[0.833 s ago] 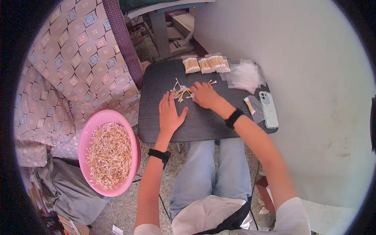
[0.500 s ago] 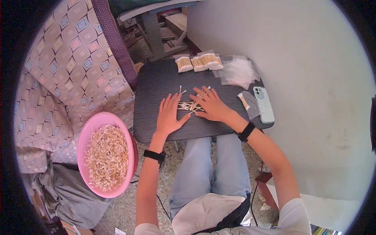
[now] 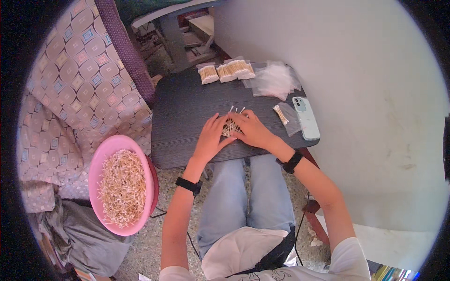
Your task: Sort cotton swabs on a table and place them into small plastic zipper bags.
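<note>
A loose pile of cotton swabs [image 3: 230,127] lies on the dark table [image 3: 187,103] between my two hands. My left hand [image 3: 211,136] rests along the pile's left side, fingers stretched out, the thumb reaching toward the right hand. From the right, my right hand [image 3: 253,131] curves over the swabs with fingers extended; it covers part of them. The swabs point in mixed directions, and a few tips stick out beyond the fingers. Both hands touch the pile, and neither has its fingers wrapped round it.
Bags packed with swabs [image 3: 226,71] line the table's far edge, beside a stack of clear plastic bags [image 3: 274,80]. At the right lie a bag with a few swabs [image 3: 284,115] and a phone [image 3: 305,119]. A pink tub [image 3: 95,206] full of swabs stands left of the table.
My hands have come closer together, squeezing the scattered swabs into a narrower pile. The whole view has shifted slightly, so the table appears further left.
</note>
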The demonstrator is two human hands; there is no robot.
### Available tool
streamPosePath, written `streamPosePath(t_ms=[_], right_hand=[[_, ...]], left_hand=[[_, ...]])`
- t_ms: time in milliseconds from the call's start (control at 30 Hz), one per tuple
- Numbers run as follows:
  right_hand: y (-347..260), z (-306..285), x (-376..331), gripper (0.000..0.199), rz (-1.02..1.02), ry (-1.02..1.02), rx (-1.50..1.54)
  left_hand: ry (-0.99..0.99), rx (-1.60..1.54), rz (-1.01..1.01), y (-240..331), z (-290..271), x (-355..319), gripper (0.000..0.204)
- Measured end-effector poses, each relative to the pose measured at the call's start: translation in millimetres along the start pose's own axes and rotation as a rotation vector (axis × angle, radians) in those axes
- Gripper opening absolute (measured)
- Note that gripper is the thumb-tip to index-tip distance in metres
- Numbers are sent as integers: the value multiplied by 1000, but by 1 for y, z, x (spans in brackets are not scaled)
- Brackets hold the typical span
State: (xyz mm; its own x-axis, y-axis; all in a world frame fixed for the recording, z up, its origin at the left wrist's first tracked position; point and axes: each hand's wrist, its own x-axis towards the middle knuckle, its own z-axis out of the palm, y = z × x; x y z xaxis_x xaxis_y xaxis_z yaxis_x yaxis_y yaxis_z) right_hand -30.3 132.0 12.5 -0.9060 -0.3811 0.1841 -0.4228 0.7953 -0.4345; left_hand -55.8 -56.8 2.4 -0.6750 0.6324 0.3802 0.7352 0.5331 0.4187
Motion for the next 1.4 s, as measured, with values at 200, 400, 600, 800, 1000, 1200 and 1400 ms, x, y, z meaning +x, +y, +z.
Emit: streamPosePath(t_ms=[200,400,600,800,1000,1200,1400], right_hand=[[7,-5,-16,64,-123,178,-199],[17,4,-16,52,-124,169,-109],[0,15,-14,36,-94,382,-175],[-2,15,-13,31,-58,428,-206],[-6,14,-13,27,-29,435,-77],[-4,15,-15,27,-23,437,-87],[-2,17,-14,22,-61,466,-39]], left_hand=[[-31,-144,-92,-3,-3,-3,48],[-4,-133,-73,5,-3,-1,43],[144,-121,-104,1,2,-5,40],[75,-49,-95,7,0,0,40],[105,-236,-31,-2,-4,-8,42],[30,-125,-20,0,0,-5,33],[102,-116,15,-5,2,-3,27]])
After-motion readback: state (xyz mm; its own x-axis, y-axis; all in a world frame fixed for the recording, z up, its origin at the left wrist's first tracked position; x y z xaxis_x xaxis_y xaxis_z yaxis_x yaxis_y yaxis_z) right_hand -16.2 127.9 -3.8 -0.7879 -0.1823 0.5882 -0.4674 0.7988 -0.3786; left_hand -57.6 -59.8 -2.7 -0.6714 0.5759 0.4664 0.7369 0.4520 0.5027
